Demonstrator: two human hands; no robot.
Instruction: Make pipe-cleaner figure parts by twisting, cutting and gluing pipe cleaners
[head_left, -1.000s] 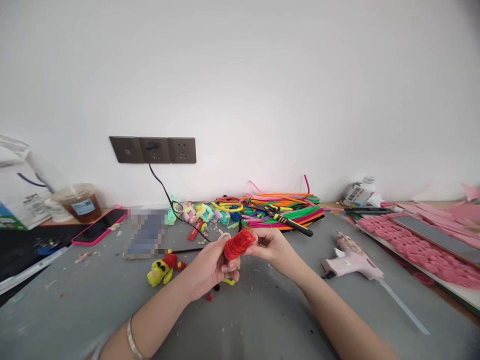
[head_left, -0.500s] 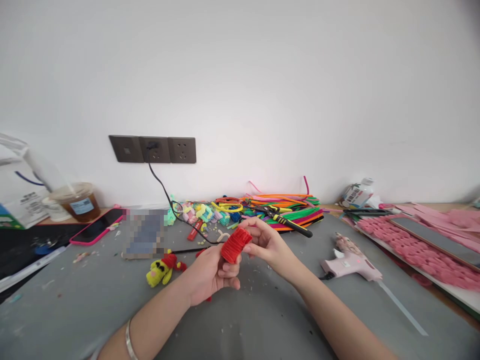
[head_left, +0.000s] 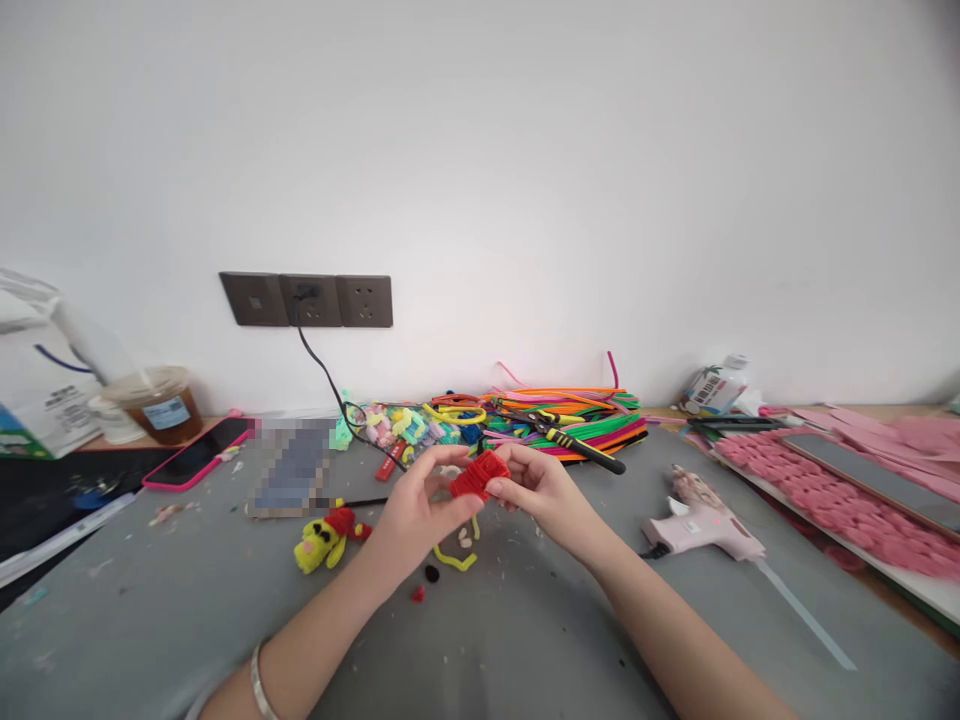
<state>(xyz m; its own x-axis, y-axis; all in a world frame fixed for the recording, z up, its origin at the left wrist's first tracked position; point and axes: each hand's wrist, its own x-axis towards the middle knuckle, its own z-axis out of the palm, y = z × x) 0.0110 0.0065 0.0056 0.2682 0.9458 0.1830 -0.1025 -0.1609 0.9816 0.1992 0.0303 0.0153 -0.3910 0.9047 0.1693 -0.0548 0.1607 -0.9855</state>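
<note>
A short, thick coil of bright red fuzzy stem [head_left: 478,477] is held up above the middle of the grey tabletop [head_left: 555,640], tilted, between the person's two bare hands. The left hand [head_left: 418,510] has its thumb and fingers curved around the coil's left end; the right hand [head_left: 541,492] pinches the right end narrowly between thumb and fingers.

Just below the hands, on the tabletop, lie a bent yellow fuzzy stem [head_left: 456,565], some small beige pieces [head_left: 465,538], a small black oval [head_left: 432,574] and a small red fuzzy scrap [head_left: 418,594]. To the left of these, beside the left forearm, rests a yellow fuzzy figure with red parts [head_left: 319,545].

Toward the far edge, beyond the hands, pliers with black-and-yellow handles [head_left: 583,449] lie on a bundle of many-coloured fuzzy stems [head_left: 619,430]; left of it spreads a heap of pastel fuzzy pieces [head_left: 401,425]. Near the far left corner are a dark-screened phone in a pink case [head_left: 201,455] and a lidded clear cup of brown drink [head_left: 163,412]. Toward the right edge sit a pale pink glue gun [head_left: 709,532], a translucent stick extending from it, and a knobbly pink fuzzy panel [head_left: 772,490].
</note>
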